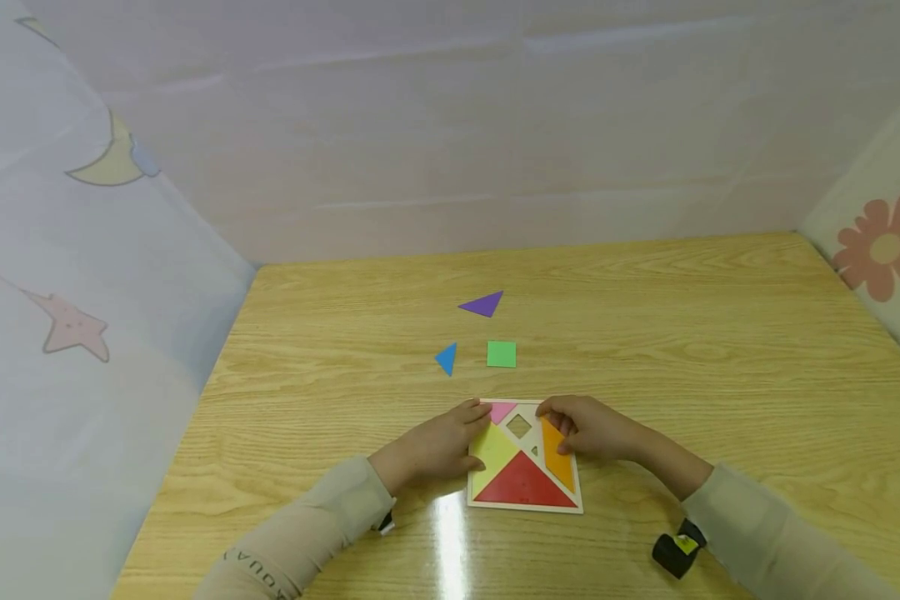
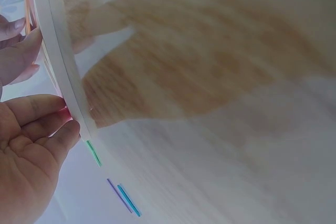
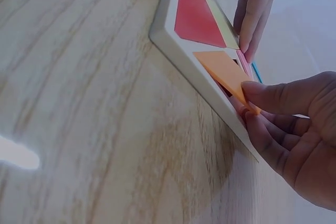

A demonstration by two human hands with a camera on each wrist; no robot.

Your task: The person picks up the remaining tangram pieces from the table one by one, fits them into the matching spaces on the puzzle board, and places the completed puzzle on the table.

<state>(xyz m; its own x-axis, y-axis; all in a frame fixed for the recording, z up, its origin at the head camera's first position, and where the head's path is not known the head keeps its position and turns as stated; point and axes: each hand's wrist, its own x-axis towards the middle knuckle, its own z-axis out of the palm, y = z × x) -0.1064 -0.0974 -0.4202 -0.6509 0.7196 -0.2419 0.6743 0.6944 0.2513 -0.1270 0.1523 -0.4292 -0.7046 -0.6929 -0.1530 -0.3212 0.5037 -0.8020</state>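
Observation:
A square white tangram board (image 1: 527,507) lies on the table in front of me. My right hand (image 1: 591,427) pinches the orange parallelogram piece (image 1: 557,457) between thumb and fingers at the board's right side. In the right wrist view this orange piece (image 3: 223,72) is tilted, its near end raised above the tray. My left hand (image 1: 438,442) rests on the board's left edge, fingers extended near the pink triangle (image 1: 501,412) and thumb over the yellow triangle (image 1: 495,454). A red triangle (image 1: 523,483) fills the near part of the board.
Beyond the board lie a green square (image 1: 502,354), a blue triangle (image 1: 447,358) and a purple triangle (image 1: 484,304). Two cut-outs show in the board's bare area, one a diamond-shaped hole (image 1: 519,427). A printed cloth wall (image 1: 495,150) stands behind the wooden table (image 1: 330,333).

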